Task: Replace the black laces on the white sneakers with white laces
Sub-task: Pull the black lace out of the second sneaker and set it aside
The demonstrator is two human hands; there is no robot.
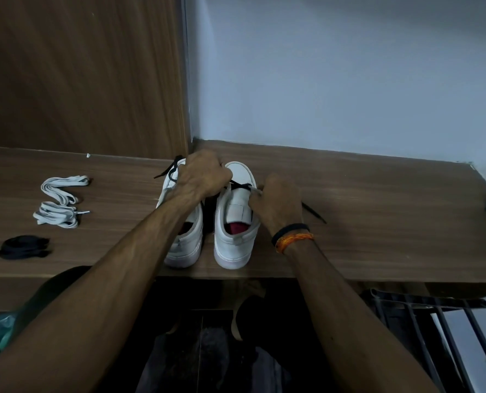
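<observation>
Pinching the black lace (240, 185) with both hands (204, 177) (278, 205), we risk tipping the right sneaker (234, 222) at frame centre.

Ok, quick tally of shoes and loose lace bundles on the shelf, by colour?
White sneakers: 2
White lace bundles: 2
Black lace bundles: 1
Total: 5
</observation>
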